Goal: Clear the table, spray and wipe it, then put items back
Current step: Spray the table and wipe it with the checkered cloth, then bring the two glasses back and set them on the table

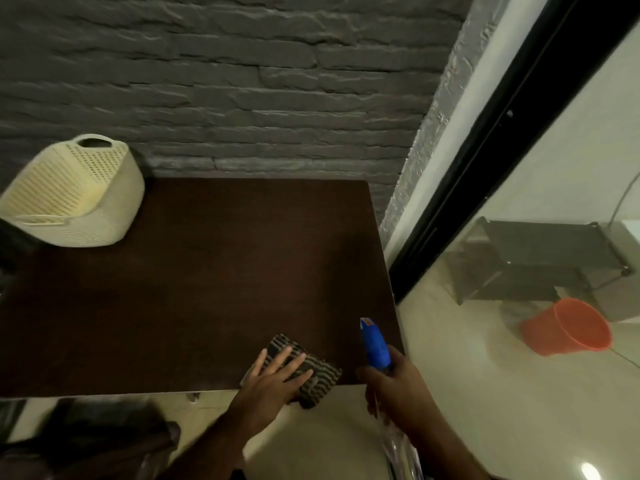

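1. We see a dark brown tabletop (214,271) set against a grey stone-pattern wall (225,81); we place everything else relative to this tabletop.
2. A folded striped cloth (313,374) lies at the tabletop's near edge, towards its right corner, with one end hanging slightly past the edge. Its long axis runs diagonally, from the far left to the near right.
3. Our left hand (277,374) rests flat on the cloth, fingers straight and spread, pointing away from us over the tabletop; it presses rather than grips.
4. Our right hand (394,386) is clenched around a spray bottle (375,344), just off the tabletop's near right corner.
5. The bottle's blue head points up and away from us, its nozzle over the tabletop's right edge; its long axis runs from the clear body below our hand to the blue tip.
6. A cream perforated basket (79,199) sits on the tabletop's far left corner, tilted.
7. To the right of the tabletop, behind a glass panel, an orange bucket (571,332) lies tipped on the floor.
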Demonstrator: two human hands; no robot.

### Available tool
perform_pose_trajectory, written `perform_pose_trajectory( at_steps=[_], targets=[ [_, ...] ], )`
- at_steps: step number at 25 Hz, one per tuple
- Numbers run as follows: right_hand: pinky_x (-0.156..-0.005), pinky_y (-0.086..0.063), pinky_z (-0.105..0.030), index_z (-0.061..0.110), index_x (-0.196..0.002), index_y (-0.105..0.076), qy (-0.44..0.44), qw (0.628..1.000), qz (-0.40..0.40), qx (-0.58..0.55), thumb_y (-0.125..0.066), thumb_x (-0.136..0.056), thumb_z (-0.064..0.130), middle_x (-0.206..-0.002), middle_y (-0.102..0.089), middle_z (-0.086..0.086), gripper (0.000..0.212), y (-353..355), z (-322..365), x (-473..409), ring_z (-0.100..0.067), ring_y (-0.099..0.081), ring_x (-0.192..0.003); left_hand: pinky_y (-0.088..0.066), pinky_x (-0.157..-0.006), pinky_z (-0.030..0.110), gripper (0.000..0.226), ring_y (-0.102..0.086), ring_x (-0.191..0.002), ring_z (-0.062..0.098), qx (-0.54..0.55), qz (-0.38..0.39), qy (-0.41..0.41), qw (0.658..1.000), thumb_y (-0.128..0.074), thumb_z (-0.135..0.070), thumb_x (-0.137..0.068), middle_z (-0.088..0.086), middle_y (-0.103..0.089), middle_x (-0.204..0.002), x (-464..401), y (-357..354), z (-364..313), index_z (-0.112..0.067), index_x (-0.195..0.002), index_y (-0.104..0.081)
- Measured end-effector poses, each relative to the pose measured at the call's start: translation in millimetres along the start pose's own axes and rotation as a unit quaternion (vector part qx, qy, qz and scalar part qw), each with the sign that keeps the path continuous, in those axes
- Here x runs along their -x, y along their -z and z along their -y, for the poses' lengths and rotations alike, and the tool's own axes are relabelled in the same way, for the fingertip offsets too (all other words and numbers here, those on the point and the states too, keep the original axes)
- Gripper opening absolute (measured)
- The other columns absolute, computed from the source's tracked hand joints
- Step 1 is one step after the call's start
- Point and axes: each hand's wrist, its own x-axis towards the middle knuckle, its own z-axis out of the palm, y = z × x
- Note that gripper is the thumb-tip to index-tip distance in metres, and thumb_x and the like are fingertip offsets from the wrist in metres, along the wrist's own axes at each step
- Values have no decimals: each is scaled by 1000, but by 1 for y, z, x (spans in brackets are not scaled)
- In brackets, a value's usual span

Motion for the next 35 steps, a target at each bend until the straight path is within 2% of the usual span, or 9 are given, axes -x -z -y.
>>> perform_pose_trajectory(
  at_steps=[4, 7, 12, 15, 18, 24, 29, 32, 35],
  targets=[
    [-57, -52, -31, 19, -92, -62, 29, 999, 43, 0, -70, -79, 13, -69, -66, -3, 17, -88, 44, -30, -15, -62, -57, -6, -112, 47, 54, -10, -146, 17, 5, 27, 49, 998, -37, -46, -86, -16, -34, -151, 43, -5, 86, -48, -140, -38],
    [-61, -53, -36, 21, -93, -62, 42, 996, 68, -34, -72, -71, 24, -69, -65, -2, 25, -160, 84, -50, -19, -62, -61, -24, -113, 54, 49, -20, -146, 21, 58, 4, 118, 991, -29, -44, -92, -15, -38, -151, 56, 11, 169, -46, -140, -40],
    [-58, -52, -37, 17, -97, -60, 75, 993, 73, -46, -70, -76, 21, -70, -64, -6, 25, -248, 141, -85, -22, -60, -57, -3, -118, 48, 47, 5, -149, 11, 148, -11, 212, 966, -26, -40, -104, -21, -2, -160, 65, 30, 272, -44, -151, -17],
    [-61, -55, -38, 18, -96, -58, 101, 992, 66, -30, -68, -80, 16, -72, -65, -8, 19, -279, 163, -98, -22, -62, -60, -12, -119, 44, 46, -8, -149, 10, 196, -19, 239, 951, -32, -37, -104, -19, -15, -159, 63, 37, 299, -41, -149, -27],
    [-63, -56, -39, 23, -94, -59, 145, 988, 54, -8, -69, -80, 20, -75, -67, -7, 17, -296, 176, -105, -20, -64, -61, -38, -108, 36, 39, -46, -133, 19, 263, -51, 244, 932, -38, -36, -100, -7, -51, -143, 67, 46, 315, -40, -138, -45],
    [-64, -52, -20, 37, -98, -57, 235, 968, 85, -3, -69, -86, 27, -85, -68, 3, 20, -306, 213, -101, -2, -67, -71, -45, -94, 23, 34, -61, -113, 17, 418, -231, 292, 829, -47, -29, -100, -2, -67, -123, 116, 111, 339, -23, -131, -59],
    [-76, -53, -24, 40, -91, -54, 309, 947, 91, 3, -66, -88, 29, -92, -66, 5, 16, -323, 276, -110, -11, -66, -88, -39, -93, 22, 33, -56, -112, 13, 438, -362, 330, 754, -50, -21, -100, -5, -63, -120, 154, 175, 381, -16, -131, -59],
    [-61, -42, -12, 39, -79, -53, 376, 921, 98, 40, -67, -88, 31, -83, -58, 12, 19, -341, 342, -126, -1, -60, -74, -40, -95, 24, 34, -56, -114, 16, 364, -389, 324, 782, -52, -17, -98, -2, -63, -123, 166, 219, 435, -16, -132, -58],
    [-58, -33, -22, 25, -67, -46, 429, 892, 88, 111, -70, -85, 38, -73, -48, 4, 32, -363, 417, -159, -7, -44, -61, -48, -94, 34, 33, -61, -110, 20, 289, -337, 294, 847, -53, -18, -96, 1, -66, -120, 162, 252, 496, -23, -127, -61]
  ],
)
